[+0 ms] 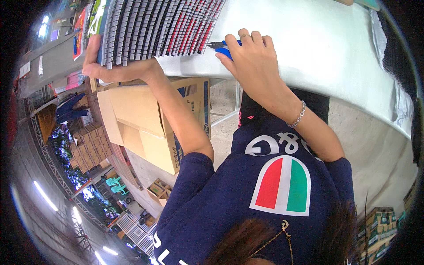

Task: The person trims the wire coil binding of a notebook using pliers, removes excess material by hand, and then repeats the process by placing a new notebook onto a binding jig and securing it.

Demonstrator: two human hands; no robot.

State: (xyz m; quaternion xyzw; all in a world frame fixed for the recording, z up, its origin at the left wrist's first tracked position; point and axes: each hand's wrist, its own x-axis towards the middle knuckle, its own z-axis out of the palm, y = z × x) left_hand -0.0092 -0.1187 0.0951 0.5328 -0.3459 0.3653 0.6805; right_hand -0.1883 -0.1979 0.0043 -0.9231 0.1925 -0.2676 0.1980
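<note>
A broad row of narrow, ridged strips [145,35], black and white with red ones toward the right, lies slanted at the upper left. My left hand [118,72] is curled round the near left corner of the row, with some fingers hidden by it. Blue-handled side cutters [224,53] are gripped in my right hand [256,62]. Their dark jaws point left and reach the right edge of the strips, close to the near ends. Whether the jaws are touching a strip is too small to tell.
The strips rest over a white-covered table [318,53]. Below its near edge stands an open cardboard box [137,119], close to my left forearm. Green chairs [115,184] and stacked brown cartons [90,148] stand farther off at left; more stacked boxes [380,229] are at lower right.
</note>
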